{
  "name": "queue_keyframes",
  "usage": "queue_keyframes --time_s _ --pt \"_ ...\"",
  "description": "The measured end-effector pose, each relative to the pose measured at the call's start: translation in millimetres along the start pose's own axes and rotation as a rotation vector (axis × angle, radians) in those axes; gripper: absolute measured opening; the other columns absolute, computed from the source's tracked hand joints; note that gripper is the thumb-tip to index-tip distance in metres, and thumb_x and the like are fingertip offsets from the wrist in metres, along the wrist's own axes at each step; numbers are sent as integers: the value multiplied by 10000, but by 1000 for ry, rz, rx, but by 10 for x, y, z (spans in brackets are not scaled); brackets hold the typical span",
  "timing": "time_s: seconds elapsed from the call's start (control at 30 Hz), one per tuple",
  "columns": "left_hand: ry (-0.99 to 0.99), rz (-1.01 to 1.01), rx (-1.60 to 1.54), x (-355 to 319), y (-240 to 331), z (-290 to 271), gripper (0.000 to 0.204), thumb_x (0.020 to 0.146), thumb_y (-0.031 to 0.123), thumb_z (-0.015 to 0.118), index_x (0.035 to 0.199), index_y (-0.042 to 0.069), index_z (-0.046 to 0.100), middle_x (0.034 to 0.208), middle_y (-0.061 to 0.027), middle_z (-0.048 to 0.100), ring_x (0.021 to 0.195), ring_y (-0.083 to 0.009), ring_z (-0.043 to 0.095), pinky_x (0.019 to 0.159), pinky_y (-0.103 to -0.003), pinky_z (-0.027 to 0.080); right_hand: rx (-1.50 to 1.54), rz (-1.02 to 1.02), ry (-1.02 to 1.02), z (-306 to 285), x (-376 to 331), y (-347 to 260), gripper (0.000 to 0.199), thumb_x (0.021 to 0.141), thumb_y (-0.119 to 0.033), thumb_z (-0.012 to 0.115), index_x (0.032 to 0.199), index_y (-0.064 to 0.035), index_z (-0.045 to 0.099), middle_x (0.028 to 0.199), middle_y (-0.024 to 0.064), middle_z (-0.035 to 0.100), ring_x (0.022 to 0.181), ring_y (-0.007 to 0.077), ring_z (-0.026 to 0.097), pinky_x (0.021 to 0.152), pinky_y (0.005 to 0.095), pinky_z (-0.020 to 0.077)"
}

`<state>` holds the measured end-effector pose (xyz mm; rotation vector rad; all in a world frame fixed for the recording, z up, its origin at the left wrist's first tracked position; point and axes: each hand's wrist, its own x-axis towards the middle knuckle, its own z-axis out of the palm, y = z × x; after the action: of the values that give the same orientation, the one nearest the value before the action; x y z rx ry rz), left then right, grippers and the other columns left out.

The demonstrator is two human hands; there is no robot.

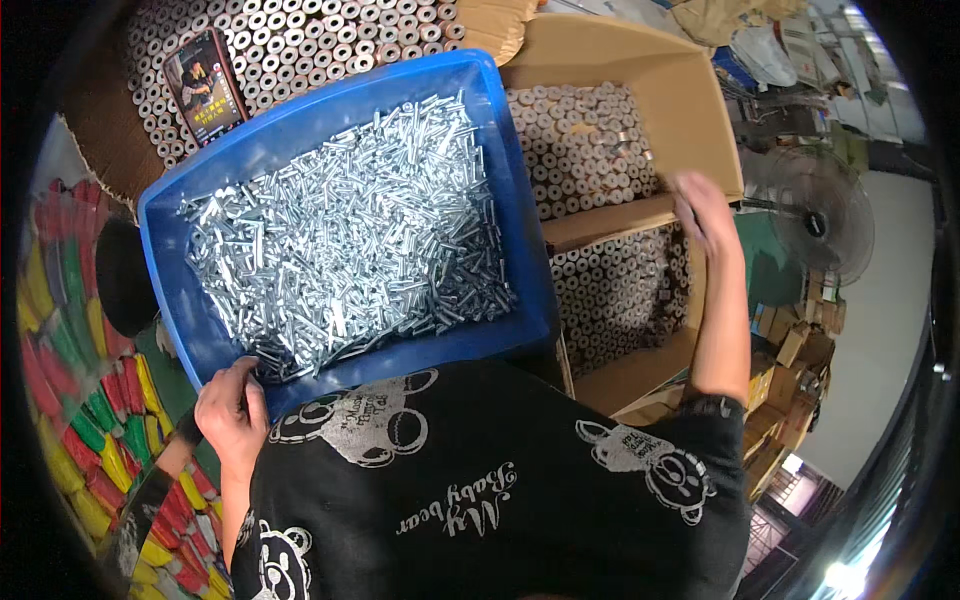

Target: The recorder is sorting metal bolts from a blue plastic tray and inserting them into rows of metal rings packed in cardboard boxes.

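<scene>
1. Grip: the left hand (232, 412) is curled at the near corner of the blue tub (512, 170), fingers bent in among the silver pins (350, 235); whether any are pinched cannot be told. The right hand (703, 210) is stretched out over the cardboard box (690, 100), fingers blurred; what it holds, if anything, cannot be told.
2. Pins: heaped loose in the tub, filling most of its floor, directly ahead of the person.
3. Ring-ended tubes (590, 150): stood on end in close rows inside the box, just right of the tub, in an upper and a lower tier parted by a cardboard ledge. A further batch (300, 40) is seen beyond the tub.
4. Step judged in hand: pins being gathered at the left while the right is occupied at the upper tier.
5. Next move, as judged: a secure pinch of pins and a careful aim at one tube mouth are called for.
6. Surroundings: phone (205, 85) lying on the far batch; coloured pieces (70, 330) at left; floor fan (825, 215) at right.
</scene>
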<state>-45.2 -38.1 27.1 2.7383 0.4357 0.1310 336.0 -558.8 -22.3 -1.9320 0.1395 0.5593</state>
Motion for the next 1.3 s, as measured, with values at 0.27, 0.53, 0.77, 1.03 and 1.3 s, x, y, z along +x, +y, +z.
queue_keyframes --time_s 0.27,0.53,0.77,1.03,1.3 --pt "-17 6 11 117 26 -13 177 794 3 581 942 22 677 776 -109 647 675 -284 613 669 -369 466 -1724 86 -419 717 2204 1000 291 855 -245 650 1081 -77 725 1160 168 680 1129 319 629 915 412 525" --pt "-20 -76 89 56 202 -85 174 765 10 595 916 26 680 762 -92 649 659 -248 619 641 -356 460 -2003 125 -739 762 2382 1575 353 817 -407 697 1044 -143 756 1153 137 695 1086 307 656 897 415 534" --pt "18 -79 56 61 209 -64 147 749 62 651 893 53 680 705 -72 619 622 -259 605 625 -377 465 -1850 -100 -422 781 2474 1137 323 918 -288 604 1130 -60 691 1149 122 693 834 291 708 689 444 564" --pt "77 21 4 -10 0 -88 138 760 106 654 889 71 686 700 -98 617 643 -299 616 652 -405 489 -82 -376 -754 1248 781 -1928 313 906 -304 681 1083 -52 629 850 51 636 497 63 463 374 190 299" --pt "150 177 -424 -39 -195 -22 82 745 76 617 721 85 540 676 -94 579 634 -309 613 592 -432 466 -1489 -630 -42 3119 1637 -1949 374 792 -294 700 1030 -7 676 1072 245 678 992 416 651 866 481 521"
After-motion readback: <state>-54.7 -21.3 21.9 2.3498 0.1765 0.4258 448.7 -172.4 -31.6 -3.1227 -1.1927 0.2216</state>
